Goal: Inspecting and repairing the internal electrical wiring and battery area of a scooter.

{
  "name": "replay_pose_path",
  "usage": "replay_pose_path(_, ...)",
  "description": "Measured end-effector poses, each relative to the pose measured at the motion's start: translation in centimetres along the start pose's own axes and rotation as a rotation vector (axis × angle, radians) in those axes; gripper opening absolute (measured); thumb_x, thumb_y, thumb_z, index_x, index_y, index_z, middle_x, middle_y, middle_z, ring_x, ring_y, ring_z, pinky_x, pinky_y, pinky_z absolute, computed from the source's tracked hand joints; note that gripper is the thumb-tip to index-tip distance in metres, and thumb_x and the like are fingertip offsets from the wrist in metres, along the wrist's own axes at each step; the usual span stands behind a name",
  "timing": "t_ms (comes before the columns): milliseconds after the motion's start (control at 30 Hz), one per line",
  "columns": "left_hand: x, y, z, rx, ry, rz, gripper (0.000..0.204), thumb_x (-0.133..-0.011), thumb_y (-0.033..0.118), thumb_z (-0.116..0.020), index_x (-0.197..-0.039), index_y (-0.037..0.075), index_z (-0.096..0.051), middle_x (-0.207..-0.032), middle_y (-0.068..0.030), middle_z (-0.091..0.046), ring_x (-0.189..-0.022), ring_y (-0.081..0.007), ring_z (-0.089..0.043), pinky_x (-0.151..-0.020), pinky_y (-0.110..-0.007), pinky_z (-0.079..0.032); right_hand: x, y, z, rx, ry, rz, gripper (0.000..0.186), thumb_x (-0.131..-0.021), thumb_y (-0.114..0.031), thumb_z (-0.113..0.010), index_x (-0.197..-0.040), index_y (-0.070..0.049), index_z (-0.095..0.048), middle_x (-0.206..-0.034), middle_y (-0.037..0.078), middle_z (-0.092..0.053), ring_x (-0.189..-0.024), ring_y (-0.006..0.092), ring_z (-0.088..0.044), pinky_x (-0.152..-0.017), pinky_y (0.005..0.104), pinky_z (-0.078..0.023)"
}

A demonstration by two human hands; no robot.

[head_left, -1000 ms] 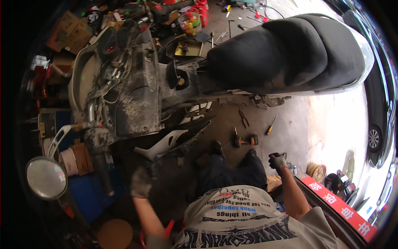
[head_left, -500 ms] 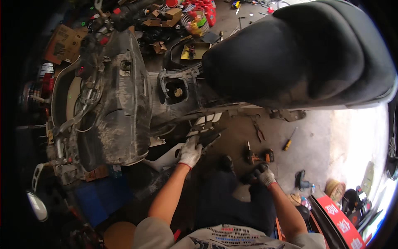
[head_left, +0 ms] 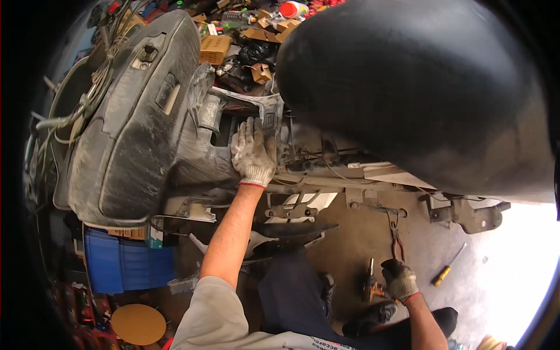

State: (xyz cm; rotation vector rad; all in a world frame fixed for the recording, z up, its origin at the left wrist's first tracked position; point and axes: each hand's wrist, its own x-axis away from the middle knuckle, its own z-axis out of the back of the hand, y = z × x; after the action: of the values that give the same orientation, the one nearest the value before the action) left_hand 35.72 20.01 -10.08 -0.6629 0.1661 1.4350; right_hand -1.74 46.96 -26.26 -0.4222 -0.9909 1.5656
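My left hand [head_left: 252, 153], in a dirty white knit glove, lies flat on the dusty scooter's centre tunnel [head_left: 201, 166]. Its fingers stretch forward beside the open compartment [head_left: 223, 131]. Low on the right is my right hand [head_left: 400, 281], gloved too, with blackened fingers curled in; whatever they may hold is hidden. Just beyond it, red-handled pliers [head_left: 398, 245] lie on the floor. To its left a cordless drill [head_left: 372, 289] shows in part. The big black seat [head_left: 408, 87] fills the upper right.
A yellow-handled screwdriver [head_left: 448, 269] lies on the concrete at right. White and dark body panels [head_left: 262, 239] rest beneath the scooter's side. A blue bin [head_left: 131, 265] and a round stool top [head_left: 138, 324] stand at left. Cardboard boxes [head_left: 216, 49] and clutter lie beyond the scooter.
My left hand has risen from the panels by the scooter's side onto the centre tunnel. The view has come closer to the scooter. My right hand now appears nearer the pliers.
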Motion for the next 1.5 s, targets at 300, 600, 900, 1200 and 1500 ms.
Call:
replay_pose_path(300, -0.5, -1.8, 0.1, 0.091, -0.029, 0.006, 0.047, -0.093, 0.032, -0.045, -0.128, 0.002, -0.05, -0.134, -0.0159, -0.051, -0.123, -0.0316, -0.048, -0.104, -0.042, -0.035, -4.3, -2.6, 0.2, 0.242, -0.308, -0.073, 0.031, -0.087, -0.027, -0.055, -0.112, -0.011, -0.062, -0.106, 0.017, -0.066, -0.099, 0.0352, -0.063, -0.084, 0.0419, -0.05)
replay_pose_path(600, -5.3, -2.6, 0.6, 0.193, -0.366, 0.239, 0.04, -0.089, 0.022, -0.04, -0.123, 0.004, -0.054, -0.114, -0.0237, -0.061, -0.112, -0.0373, -0.055, -0.099, -0.044, -0.04, -2.8, -1.3, 1.2, 0.225, -0.159, -0.005, 0.025, -0.087, -0.027, -0.052, -0.102, -0.011, -0.063, -0.101, 0.018, -0.066, -0.096, 0.0343, -0.064, -0.083, 0.0442, -0.05)
replay_pose_path(900, -8.9, -8.9, -6.4, 0.109, -0.607, 0.217, 0.053, -0.09, 0.036, -0.038, -0.131, 0.003, -0.049, -0.13, -0.027, -0.049, -0.123, -0.0409, -0.046, -0.103, -0.043, -0.037, -3.3, -3.3, 1.7, 0.235, -0.179, 0.045, 0.024, -0.085, -0.021, -0.053, -0.102, -0.008, -0.064, -0.099, 0.015, -0.068, -0.089, 0.0344, -0.066, -0.074, 0.0441, -0.053)
replay_pose_path(1200, -9.6, -11.5, -10.9, 0.464, -0.858, 0.447, 0.04, -0.092, 0.037, -0.045, -0.109, 0.005, -0.061, -0.096, -0.0149, -0.065, -0.083, -0.0304, -0.059, -0.079, -0.041, -0.047, -1.9, -2.8, 2.4, 0.232, -0.197, 0.017, 0.028, -0.08, -0.019, -0.056, -0.103, -0.008, -0.069, -0.102, 0.012, -0.069, -0.094, 0.0292, -0.067, -0.074, 0.0407, -0.055)
replay_pose_path(1500, -10.1, -13.7, -11.4, 0.547, -0.945, 0.387, 0.032, -0.093, 0.031, -0.045, -0.11, 0.009, -0.059, -0.1, -0.0119, -0.065, -0.089, -0.0305, -0.058, -0.079, -0.042, -0.047, -2.0, -2.0, 0.6, 0.18, -0.16, 0.036, 0.023, -0.077, -0.016, -0.058, -0.097, -0.007, -0.064, -0.097, 0.015, -0.068, -0.089, 0.035, -0.067, -0.071, 0.0443, -0.054)
